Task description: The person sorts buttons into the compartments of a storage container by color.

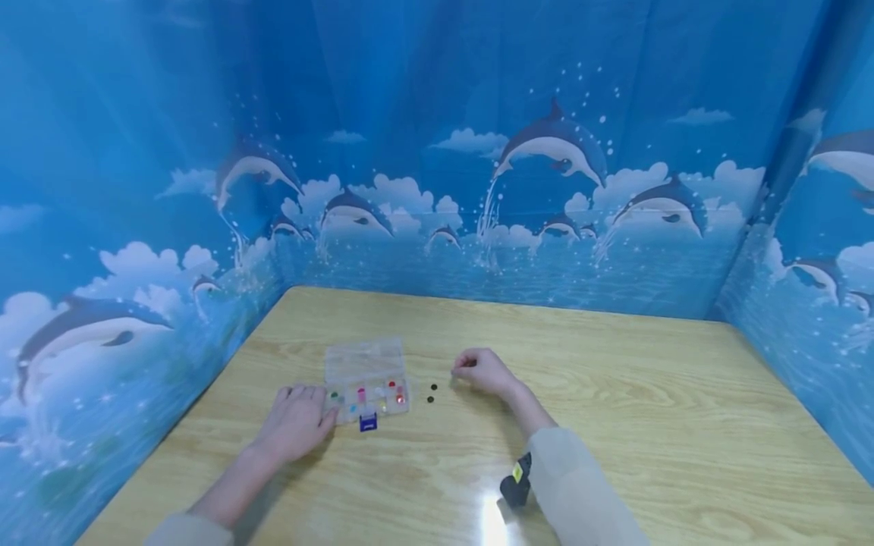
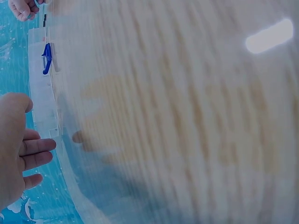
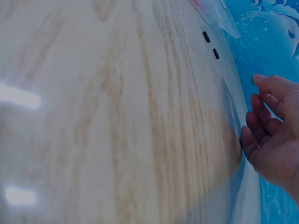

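Observation:
A clear plastic compartment box (image 1: 369,402) with its lid (image 1: 364,360) laid back holds several small coloured pieces. Its blue latch (image 1: 368,422) faces the near side. My left hand (image 1: 293,421) rests at the box's left edge, the thumb by the near corner; in the left wrist view its fingers (image 2: 37,154) are extended. Two small black discs (image 1: 433,387) lie on the table right of the box. Farther right, my right hand (image 1: 485,371) pinches a tiny greyish piece (image 1: 454,374) at its fingertips, mostly hidden; the right wrist view shows the other fingers (image 3: 257,126) loosely curled.
The wood-grain table (image 1: 649,409) extends widely to the right of both hands. A blue curtain (image 1: 437,152) printed with dolphins borders its back and sides. A black device (image 1: 517,481) is worn at the right wrist. Light glares off the table's front (image 1: 493,523).

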Available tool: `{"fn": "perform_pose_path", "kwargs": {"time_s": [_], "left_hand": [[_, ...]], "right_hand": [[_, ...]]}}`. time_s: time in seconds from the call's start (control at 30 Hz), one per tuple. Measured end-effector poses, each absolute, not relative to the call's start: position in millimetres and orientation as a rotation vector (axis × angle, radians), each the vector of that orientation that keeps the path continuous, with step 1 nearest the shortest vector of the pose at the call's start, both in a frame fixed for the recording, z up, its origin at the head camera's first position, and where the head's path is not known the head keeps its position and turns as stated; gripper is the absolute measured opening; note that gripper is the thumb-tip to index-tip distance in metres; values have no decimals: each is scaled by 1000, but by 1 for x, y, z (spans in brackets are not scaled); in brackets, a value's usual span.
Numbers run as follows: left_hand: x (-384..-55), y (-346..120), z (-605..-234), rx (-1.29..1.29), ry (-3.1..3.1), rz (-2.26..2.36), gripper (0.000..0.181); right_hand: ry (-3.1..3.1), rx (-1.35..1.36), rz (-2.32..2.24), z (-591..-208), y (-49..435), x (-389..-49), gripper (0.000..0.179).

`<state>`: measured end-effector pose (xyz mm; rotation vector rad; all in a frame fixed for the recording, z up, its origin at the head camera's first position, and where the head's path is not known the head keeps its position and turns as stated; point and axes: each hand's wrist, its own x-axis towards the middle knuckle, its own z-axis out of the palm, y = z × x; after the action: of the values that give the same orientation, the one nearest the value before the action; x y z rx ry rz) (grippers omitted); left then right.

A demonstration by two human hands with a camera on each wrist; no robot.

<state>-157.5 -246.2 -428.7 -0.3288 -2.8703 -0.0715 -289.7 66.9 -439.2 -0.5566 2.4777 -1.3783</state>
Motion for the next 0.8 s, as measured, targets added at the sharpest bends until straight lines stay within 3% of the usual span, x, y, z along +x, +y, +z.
{"fn": "perform_pose_path", "kwargs": {"time_s": [0.8], "left_hand": [[-157,-246,-428,-310,-2913,-70,38]], "right_hand": [[2405,-605,-1496,-427,41,-283,10]]}}
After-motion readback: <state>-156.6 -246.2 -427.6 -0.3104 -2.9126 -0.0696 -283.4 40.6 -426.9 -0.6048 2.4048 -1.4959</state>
